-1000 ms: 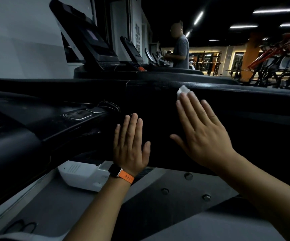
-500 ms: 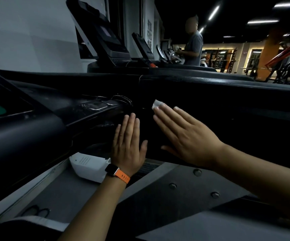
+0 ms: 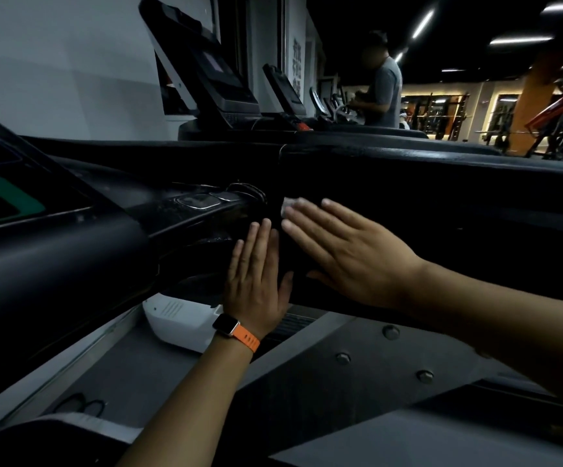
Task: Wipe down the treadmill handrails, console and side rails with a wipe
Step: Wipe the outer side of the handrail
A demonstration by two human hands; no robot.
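Observation:
A small white wipe (image 3: 290,203) lies flat against the inner face of the black treadmill handrail panel (image 3: 442,197), mostly hidden under my fingers. My right hand (image 3: 344,254) presses it there with straight fingers pointing left. My left hand (image 3: 256,278), with an orange-strapped watch at the wrist, rests flat on the same black panel just below and left of the right hand. The console (image 3: 20,203) with its dark screen slopes away on the left, and a crossbar with metal-rimmed buttons (image 3: 199,201) joins it to the rail.
A white motor-cover part (image 3: 179,318) sits below the console. Grey frame plates with bolts (image 3: 388,332) lie under my arms. More treadmills (image 3: 206,72) line the wall behind, and a person in a grey shirt (image 3: 383,85) stands at one.
My right hand slid the wipe left and down along the handrail panel, from near its top edge to the corner by the crossbar. My left hand stayed flat on the panel.

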